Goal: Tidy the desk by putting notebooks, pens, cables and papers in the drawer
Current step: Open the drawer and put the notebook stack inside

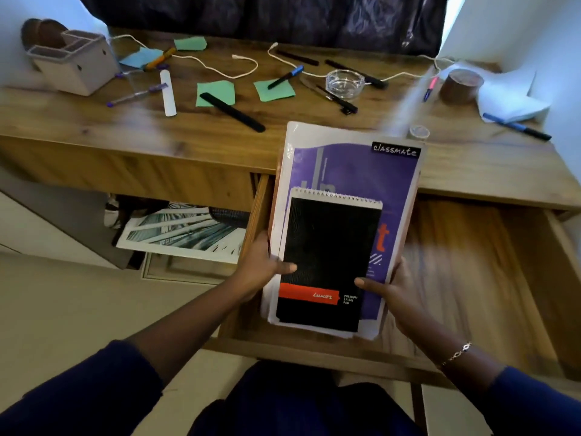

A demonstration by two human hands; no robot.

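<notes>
A black spiral-bound pad [327,256] with a red band lies atop a larger purple-covered "classmate" notebook [355,171], the stack held between both hands over an open wooden drawer [471,278]. The left hand [264,269] grips the stack's left edge, thumb pressed on the black cover. The right hand [396,291] clasps the lower right edge, thumb on top. Beyond the hands, a black pen [232,112], green paper slips [215,93] and a white cable [217,69] litter the wooden desk [78,121].

- The wooden table [94,121] carried a grey organizer [75,62] at its left rear.
- Green notes [215,93], a blue note [141,57] and a white cable [220,66] lay among scattered pens [232,112].
- A glass ashtray [345,83] sat right of centre.
- A tape roll [461,85] and white paper [509,102] lay at the right end, with a blue pen [515,126] touching the paper's near edge.
</notes>
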